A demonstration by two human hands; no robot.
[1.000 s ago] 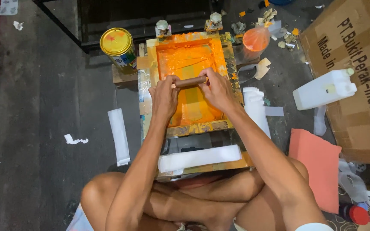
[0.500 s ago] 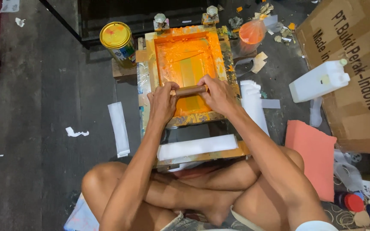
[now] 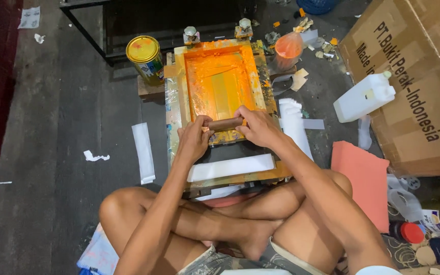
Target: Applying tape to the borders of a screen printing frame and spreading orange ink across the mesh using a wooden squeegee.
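I sit cross-legged on the floor before a wooden screen-printing frame point(image 3: 178, 86) whose mesh is coated in orange ink. My left hand point(image 3: 193, 141) and my right hand point(image 3: 258, 127) both grip a brown wooden squeegee handle point(image 3: 225, 124) held across the near end of the screen. A stack of white strips point(image 3: 231, 167) lies on the board just below the frame, near my shins.
A yellow-lidded tin can point(image 3: 146, 57) stands left of the frame. An orange-filled plastic bag point(image 3: 287, 49) sits at the right rear. White jug point(image 3: 365, 96), large cardboard box point(image 3: 413, 76), pink sheet point(image 3: 365, 178) and white strips point(image 3: 143, 152) lie around. A black metal rack point(image 3: 128, 20) stands behind.
Both hands have pulled the squeegee toward me, from the middle of the screen to its near edge.
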